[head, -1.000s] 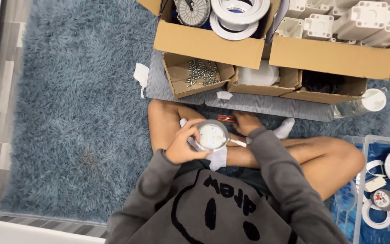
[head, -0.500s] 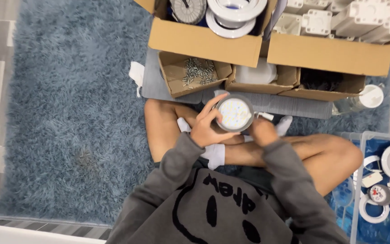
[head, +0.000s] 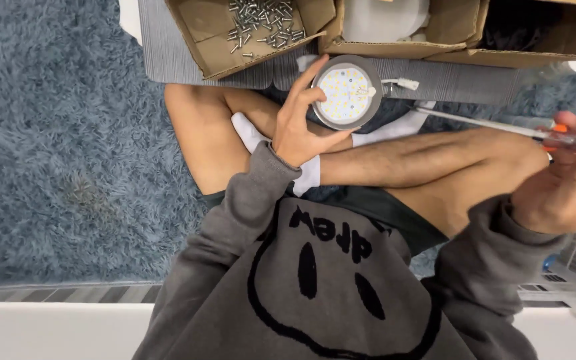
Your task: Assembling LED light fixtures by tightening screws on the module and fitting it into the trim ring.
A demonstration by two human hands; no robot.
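- Head view: left hand (head: 301,130) clamps the round LED light disc (head: 347,91) by its rim, above the crossed legs.
- Right hand (head: 571,183) is closed on an orange-handled screwdriver (head: 495,125).
- Disc looks light, rigid; the diode face seems fragile, so the rim is the place to hold.

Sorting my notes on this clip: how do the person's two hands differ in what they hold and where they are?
The left hand grips a round grey lamp disc with a white dotted face, held over the crossed legs near the cardboard box of loose metal screws. The right hand holds a long screwdriver with an orange-and-clear handle, out at the frame's right edge above the knee. Both come out of grey sweatshirt sleeves.
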